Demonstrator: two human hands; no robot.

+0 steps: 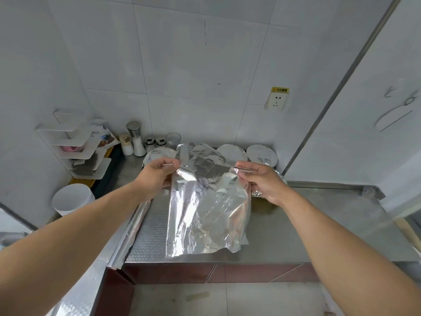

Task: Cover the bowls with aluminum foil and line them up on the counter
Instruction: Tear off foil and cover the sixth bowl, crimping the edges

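A crinkled sheet of aluminum foil (205,206) hangs in the air above the steel counter (307,224). My left hand (155,176) pinches its upper left corner and my right hand (262,181) pinches its upper right corner. Behind the sheet, three foil-covered bowls stand in a row along the back wall: one at the left (157,155), one in the middle (232,150), one at the right (262,155). A further foil-wrapped object (257,192) shows partly under my right hand. The foil roll (132,229) lies along the counter's left side.
Salt and spice shakers (137,142) and a glass (173,139) stand at the back left. A white tiered rack (77,147) hangs on the left wall above a white bucket (71,198). A wall socket (276,100) sits at the right.
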